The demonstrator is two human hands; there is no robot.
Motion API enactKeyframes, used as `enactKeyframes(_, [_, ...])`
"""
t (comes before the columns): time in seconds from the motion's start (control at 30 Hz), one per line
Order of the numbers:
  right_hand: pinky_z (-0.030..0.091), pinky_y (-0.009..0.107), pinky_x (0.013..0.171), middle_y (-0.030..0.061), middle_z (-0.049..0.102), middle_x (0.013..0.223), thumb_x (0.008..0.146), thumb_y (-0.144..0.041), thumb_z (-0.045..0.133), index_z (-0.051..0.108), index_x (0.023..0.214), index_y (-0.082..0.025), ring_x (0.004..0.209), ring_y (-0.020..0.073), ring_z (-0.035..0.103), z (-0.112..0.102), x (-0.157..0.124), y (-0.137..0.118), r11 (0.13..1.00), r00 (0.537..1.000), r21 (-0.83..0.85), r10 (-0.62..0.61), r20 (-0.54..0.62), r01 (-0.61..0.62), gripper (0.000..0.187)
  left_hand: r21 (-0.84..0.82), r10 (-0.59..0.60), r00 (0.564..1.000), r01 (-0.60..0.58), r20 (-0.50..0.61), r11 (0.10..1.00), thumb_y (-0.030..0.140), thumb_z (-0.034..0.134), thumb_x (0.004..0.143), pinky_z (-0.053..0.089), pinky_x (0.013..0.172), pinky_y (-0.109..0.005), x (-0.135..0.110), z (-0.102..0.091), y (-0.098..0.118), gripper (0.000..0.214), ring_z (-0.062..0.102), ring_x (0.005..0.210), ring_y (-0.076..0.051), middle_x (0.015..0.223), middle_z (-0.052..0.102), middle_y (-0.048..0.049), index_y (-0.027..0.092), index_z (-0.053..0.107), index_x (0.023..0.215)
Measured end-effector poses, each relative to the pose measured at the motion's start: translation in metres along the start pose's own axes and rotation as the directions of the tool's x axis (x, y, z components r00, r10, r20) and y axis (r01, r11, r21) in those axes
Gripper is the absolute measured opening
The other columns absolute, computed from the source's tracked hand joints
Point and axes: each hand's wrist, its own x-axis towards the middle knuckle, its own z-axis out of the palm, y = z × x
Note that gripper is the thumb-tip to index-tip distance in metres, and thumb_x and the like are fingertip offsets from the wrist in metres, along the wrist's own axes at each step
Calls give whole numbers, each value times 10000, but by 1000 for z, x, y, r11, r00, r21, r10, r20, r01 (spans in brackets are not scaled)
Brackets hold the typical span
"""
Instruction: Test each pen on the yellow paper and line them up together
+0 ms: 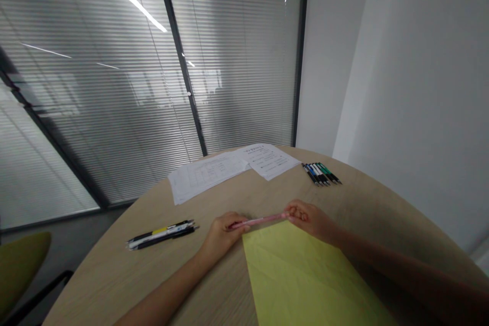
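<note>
Pink pen [260, 221] is held across the near part of a round wooden table [103, 280], gripped at its 2 ends by the person's bare hands. Its left end is enclosed by the fingers of the left hand [223, 237], and its right end is pinched by the curled fingers of the right hand [307, 219]. Both hands are closed narrowly on the barrel, and neither is spread wide. The pen is kept along the far edge of a yellow sheet [305, 277], though whether the sheet is touched cannot be told. Left of the left hand, a small bundle of black-and-white pens [162, 234] is laid on the tabletop. Far right, a tight row of pens [321, 173] with black, blue and green barrels is set down. 2 overlapping printed sheets [206, 175] [267, 160] are spread near the far edge. Beyond the table, a glass partition with slatted blinds [95, 102] is seen, with a white wall [412, 86] on the right and an olive chair [19, 265] on the left.
</note>
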Motion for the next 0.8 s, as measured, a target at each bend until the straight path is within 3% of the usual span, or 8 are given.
enactKeyframes(0.13, [332,208,516,-7,533,638,795,-332,451,545,785,-182,558,96,449,1,-1,-1,997,1000,-73,-2,-22,0,177,12,23,1000,-23,3,1000,278,534,727,407,564,-223,0,0,-1,154,545,609,-140,651,616,-15,170,638,693])
enactKeyframes(0.3, [334,226,564,2,532,645,821,-303,393,514,691,-175,614,114,475,1,-2,0,992,999,-123,-28,-16,26,219,89,168,986,-169,20,982,311,516,771,404,561,-231,-2,1,-2,206,541,611,-145,627,605,-30,156,645,727])
enactKeyframes(0.53, [320,215,537,-12,507,611,820,-287,376,491,651,-171,584,103,449,1,-3,-5,999,1000,-36,-4,10,4,235,195,340,941,-332,-6,923,297,459,829,414,592,-254,-5,1,0,233,537,650,-157,670,626,-62,151,641,821])
enactKeyframes(0.7, [321,205,482,-25,492,527,808,-290,394,508,600,-167,513,94,444,0,0,-5,999,999,-13,51,2,-51,267,231,321,947,-313,3,921,312,448,829,404,563,-245,-6,3,0,249,526,622,-152,629,608,-52,161,640,782])
enactKeyframes(0.8, [396,244,578,22,597,667,814,-279,396,585,731,-168,631,129,523,-3,4,-6,990,996,-137,-43,-82,31,235,245,285,957,-267,-44,932,318,461,812,387,520,-229,-6,3,1,252,509,567,-139,572,576,-37,160,640,730])
